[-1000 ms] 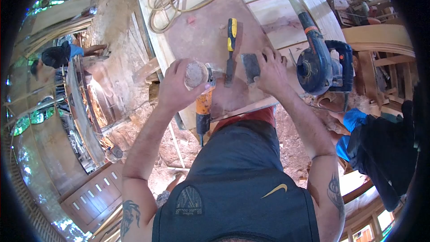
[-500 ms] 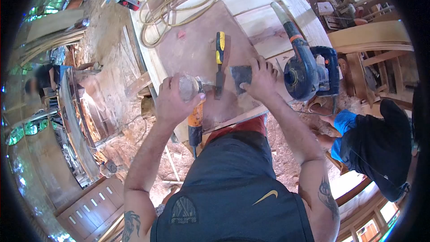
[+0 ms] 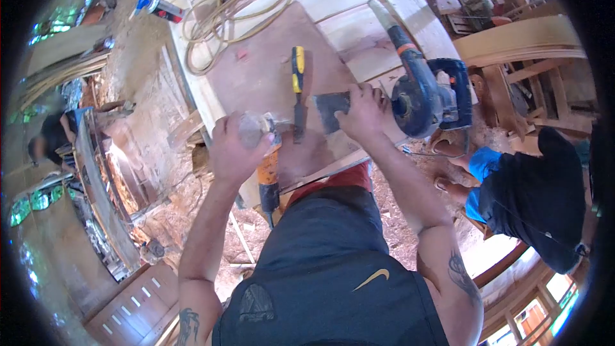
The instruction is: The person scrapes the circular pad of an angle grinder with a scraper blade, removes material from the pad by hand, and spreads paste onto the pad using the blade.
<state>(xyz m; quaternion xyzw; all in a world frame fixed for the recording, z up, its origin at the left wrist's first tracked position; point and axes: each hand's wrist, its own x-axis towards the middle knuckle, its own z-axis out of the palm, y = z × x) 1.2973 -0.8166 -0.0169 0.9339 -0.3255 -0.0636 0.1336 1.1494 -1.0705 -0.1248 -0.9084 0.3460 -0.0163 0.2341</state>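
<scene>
The orange grinder [image 3: 268,168] was at the panel's near left edge, its body pointing towards me, and my left hand [image 3: 232,148] grasped it by the round pad [image 3: 251,129]. My right hand [image 3: 365,114] pinched a dark flat sheet [image 3: 328,111] between thumb and fingers. Between them, on the brown panel [image 3: 256,64], lay a yellow-and-black-handled tool [image 3: 298,77]. A dark blue blower [image 3: 413,106] sat just right of my right hand; farther right was another person [image 3: 528,189] in blue shorts.
</scene>
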